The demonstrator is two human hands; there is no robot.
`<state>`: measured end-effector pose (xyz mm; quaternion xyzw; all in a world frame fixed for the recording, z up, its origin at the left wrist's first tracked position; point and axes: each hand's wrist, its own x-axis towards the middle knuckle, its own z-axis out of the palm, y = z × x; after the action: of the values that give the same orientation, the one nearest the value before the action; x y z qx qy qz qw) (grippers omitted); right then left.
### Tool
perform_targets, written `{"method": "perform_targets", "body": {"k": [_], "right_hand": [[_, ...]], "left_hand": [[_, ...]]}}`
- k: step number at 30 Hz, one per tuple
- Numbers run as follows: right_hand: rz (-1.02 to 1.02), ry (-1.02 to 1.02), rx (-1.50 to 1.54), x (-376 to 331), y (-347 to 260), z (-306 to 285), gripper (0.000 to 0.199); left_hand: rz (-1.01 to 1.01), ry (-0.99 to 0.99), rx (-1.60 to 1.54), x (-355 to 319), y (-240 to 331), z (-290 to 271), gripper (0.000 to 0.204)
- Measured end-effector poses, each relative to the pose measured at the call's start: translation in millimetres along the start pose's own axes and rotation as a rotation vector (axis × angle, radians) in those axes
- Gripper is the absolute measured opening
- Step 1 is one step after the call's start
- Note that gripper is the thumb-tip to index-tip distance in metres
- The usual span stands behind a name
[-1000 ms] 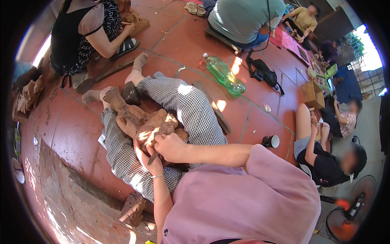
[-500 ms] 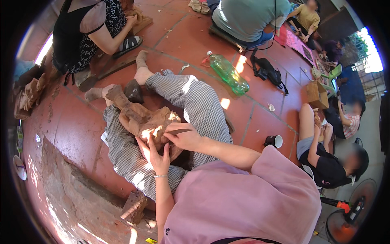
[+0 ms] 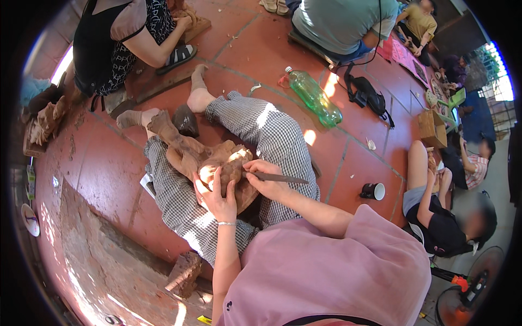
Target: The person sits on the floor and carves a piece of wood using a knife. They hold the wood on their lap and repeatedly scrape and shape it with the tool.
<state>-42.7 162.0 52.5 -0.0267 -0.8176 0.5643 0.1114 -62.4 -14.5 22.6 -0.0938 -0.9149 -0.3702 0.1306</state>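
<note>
A reddish-brown sculpted figure [image 3: 209,156] lies across my lap between my legs, its narrower end toward my feet and its rounded, lumpy end near me. My left hand [image 3: 220,196] holds that near end, fingers laid along it and thumb apart. In the fingers of my right hand [image 3: 265,178] is a long, thin, dark pointed tool [image 3: 285,178]. Its free end sticks out to the right, while the hand is at the figure's right side. The tool's working end is hidden by my fingers, so I cannot tell whether it touches the surface.
A dark block [image 3: 185,120] sits beyond the figure, between my feet. On the tiled floor to the right are a green plastic bottle [image 3: 315,98], a black bag [image 3: 367,98] and a cup [image 3: 372,191]. A wooden slab [image 3: 103,239] lies at left. Several people sit around.
My right hand has shifted slightly right, and the tool's free end now extends farther out from it. The whole view has moved a little. My left hand stays on the figure.
</note>
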Motion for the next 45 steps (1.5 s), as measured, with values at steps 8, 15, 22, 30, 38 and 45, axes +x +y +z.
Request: {"method": "perform_targets", "body": {"k": [8,15,22,30,38,45], "right_hand": [[-0.159,0.029,-0.135,-12.8,0.1,13.0,0.015],[-0.365,0.003,-0.472,-15.9,-9.9,15.9,0.017],[-0.334,-0.056,-0.434,-3.6,-9.6,9.9,0.018],[-0.330,-0.150,-0.445,3.3,-10.0,6.5,0.015],[-0.296,-0.179,-0.412,7.5,-10.7,3.9,0.014],[-0.314,-0.148,-0.511,-3.0,-11.1,18.9,0.013]], "left_hand": [[0.065,-0.056,-0.045,1.5,-3.4,-3.7,0.052],[0.041,-0.039,0.038,0.5,-1.1,5.3,0.047],[0.049,-0.005,0.074,-0.8,2.8,7.3,0.048],[-0.133,0.161,-0.226,-4.5,-8.1,12.2,0.054],[-0.131,0.196,-0.280,-11.8,-24.7,14.8,0.054],[-0.120,0.193,-0.311,-10.4,-22.5,18.5,0.053]]}}
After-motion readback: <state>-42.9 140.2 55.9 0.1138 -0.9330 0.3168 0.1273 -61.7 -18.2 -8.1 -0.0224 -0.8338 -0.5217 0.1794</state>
